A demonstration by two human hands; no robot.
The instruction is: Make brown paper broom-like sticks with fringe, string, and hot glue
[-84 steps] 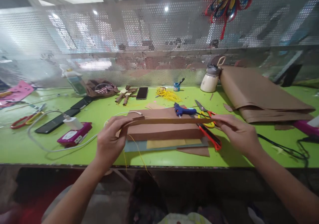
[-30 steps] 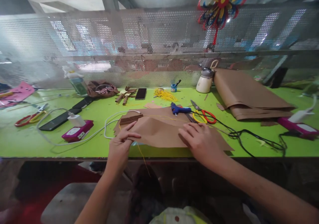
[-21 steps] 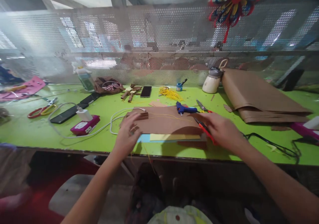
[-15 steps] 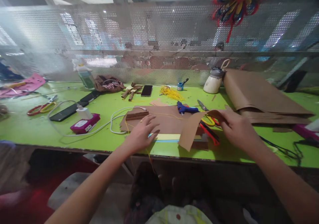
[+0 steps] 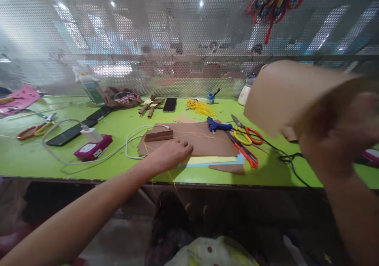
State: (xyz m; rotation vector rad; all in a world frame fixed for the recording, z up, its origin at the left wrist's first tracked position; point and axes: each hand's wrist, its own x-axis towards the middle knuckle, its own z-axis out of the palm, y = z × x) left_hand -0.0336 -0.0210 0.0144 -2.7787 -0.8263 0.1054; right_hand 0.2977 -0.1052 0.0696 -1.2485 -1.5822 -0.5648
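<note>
My left hand (image 5: pixel 177 149) lies palm down on a flat brown board (image 5: pixel 204 141), its fingers loosely bent with nothing visible in them. Just behind it is a small stack of brown strips (image 5: pixel 159 135), with thin yellow thread around it. My right hand (image 5: pixel 340 139), smeared by motion, is raised at the right and closed at the edge of a large curled sheet of brown paper (image 5: pixel 284 94). Yellow and light blue paper strips (image 5: pixel 213 160) lie along the board's front edge. A blue glue gun (image 5: pixel 219 125), a red utility knife (image 5: pixel 247 153) and scissors (image 5: pixel 244 133) lie at its right.
A white charger in a purple power block (image 5: pixel 94 149) trails a white cable at left. Behind are a phone (image 5: pixel 170 104), yellow shreds (image 5: pixel 199 107), a small blue jar (image 5: pixel 210 98) and a bottle (image 5: pixel 91 90). A black cord (image 5: pixel 284 155) runs to the right. A perforated metal screen (image 5: pixel 177 33) backs the table.
My right hand has moved right and up from above the scissors, and the large brown paper is now lifted and curled. My left hand has settled lower onto the board. The view has shifted slightly.
</note>
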